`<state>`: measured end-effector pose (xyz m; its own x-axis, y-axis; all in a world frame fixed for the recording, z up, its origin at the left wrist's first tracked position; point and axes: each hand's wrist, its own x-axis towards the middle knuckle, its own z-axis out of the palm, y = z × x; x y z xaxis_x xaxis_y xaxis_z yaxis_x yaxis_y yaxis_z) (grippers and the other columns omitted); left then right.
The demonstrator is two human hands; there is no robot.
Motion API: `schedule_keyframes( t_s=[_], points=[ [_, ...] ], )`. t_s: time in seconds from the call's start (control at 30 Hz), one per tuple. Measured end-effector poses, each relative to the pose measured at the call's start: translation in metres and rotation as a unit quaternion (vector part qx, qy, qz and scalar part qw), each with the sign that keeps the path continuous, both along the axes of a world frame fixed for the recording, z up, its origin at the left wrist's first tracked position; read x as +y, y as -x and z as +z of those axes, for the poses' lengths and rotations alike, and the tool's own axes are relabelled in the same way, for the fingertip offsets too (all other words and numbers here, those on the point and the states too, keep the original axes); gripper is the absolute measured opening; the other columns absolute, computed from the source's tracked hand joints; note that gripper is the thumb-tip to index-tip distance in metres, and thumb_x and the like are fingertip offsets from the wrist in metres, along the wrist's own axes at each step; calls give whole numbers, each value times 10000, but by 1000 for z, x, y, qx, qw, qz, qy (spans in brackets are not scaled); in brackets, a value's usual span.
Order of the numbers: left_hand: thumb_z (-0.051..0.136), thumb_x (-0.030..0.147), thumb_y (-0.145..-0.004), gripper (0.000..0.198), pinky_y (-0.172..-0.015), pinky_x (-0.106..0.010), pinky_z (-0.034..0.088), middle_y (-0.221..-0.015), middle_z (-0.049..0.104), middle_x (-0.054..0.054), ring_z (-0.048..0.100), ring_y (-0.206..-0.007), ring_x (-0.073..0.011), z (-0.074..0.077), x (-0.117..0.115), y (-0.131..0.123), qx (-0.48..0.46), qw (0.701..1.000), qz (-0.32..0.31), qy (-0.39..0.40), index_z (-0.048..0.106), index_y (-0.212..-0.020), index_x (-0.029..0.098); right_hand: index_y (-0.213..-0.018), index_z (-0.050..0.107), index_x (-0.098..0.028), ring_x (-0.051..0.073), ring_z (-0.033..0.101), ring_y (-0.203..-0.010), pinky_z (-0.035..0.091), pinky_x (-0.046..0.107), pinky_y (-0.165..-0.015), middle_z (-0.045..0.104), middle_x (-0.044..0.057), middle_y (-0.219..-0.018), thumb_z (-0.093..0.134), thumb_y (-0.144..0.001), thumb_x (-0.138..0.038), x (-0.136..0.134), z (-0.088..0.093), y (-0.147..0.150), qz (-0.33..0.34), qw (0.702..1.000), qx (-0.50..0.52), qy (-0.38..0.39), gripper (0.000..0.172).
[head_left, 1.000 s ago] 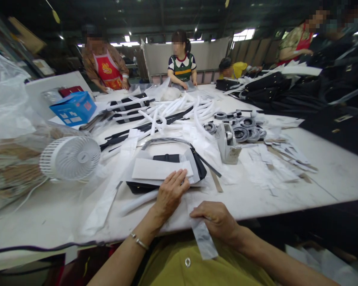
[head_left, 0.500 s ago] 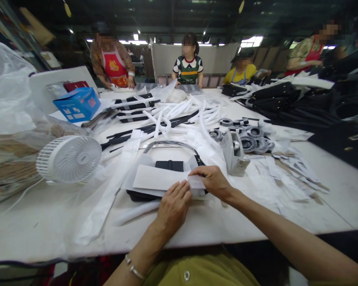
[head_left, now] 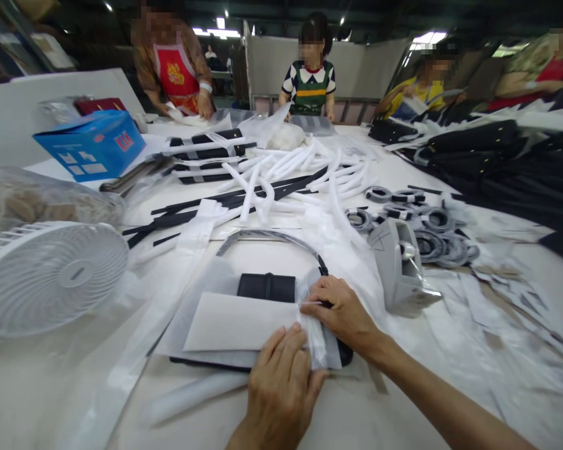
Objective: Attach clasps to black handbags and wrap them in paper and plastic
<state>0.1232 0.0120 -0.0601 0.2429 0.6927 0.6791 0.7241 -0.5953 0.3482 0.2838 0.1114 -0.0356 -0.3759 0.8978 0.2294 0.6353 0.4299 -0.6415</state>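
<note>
Head view: black bag (head_left: 266,288) on the desk (head_left: 37,400), lower centre, mostly up-left of the hands, long axis across the frame. Left hand (head_left: 281,387) flat over the lower right of the white card (head_left: 237,322) on it; right hand (head_left: 340,309) nearer the bag's right end, fingers gathered at a clear strip (head_left: 315,340), pinching or pressing, cannot tell. Left edge: clear sack (head_left: 91,199) of brown pieces (head_left: 25,203). Upper left: blue box (head_left: 91,147), contents hidden.

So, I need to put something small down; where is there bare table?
Bare tabletop shows at near left, between the fan and the long white strip, and at the front, between the left hand and right forearm. It's crowded past the bag, with white tubes and black straps, and on the right, around the tape dispenser, coils and scraps.
</note>
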Motion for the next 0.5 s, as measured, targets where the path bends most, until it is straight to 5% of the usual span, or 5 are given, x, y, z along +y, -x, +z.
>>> schedule_keyframes(
  t_s=[0.2,0.3,0.37,0.5],
  points=[
    [516,226,-909,132,-1009,-336,502,-1009,733,-95,653,-1092,-212,-9,4,0,12,999,10,-40,632,-887,165,-683,686,-208,174,568,-717,416,320,-725,635,16,-740,665,-871,-302,6,0,2,-14,999,41,-21,212],
    [392,258,-961,313,-932,-276,550,-820,744,-61,721,-890,-169,-35,17,-12,-28,984,67,-160,590,-725,199,-715,691,-220,203,610,-775,471,315,-734,667,37,-790,651,-875,-364,0,12,-1,-10,992,124,-23,218],
    [333,146,-956,392,-922,-211,541,-639,709,-4,720,-679,-109,-57,32,-22,-104,942,129,-293,526,-621,211,-726,695,-223,206,635,-775,507,295,-712,682,45,-804,658,-867,-388,-6,24,-5,15,983,182,10,220],
    [337,61,-925,420,-918,-169,529,-552,670,36,699,-586,-75,-80,55,-31,-143,915,152,-345,482,-560,211,-671,721,-229,200,669,-673,546,264,-632,698,52,-718,668,-824,-527,-28,56,-22,145,960,196,138,340]
  ],
)
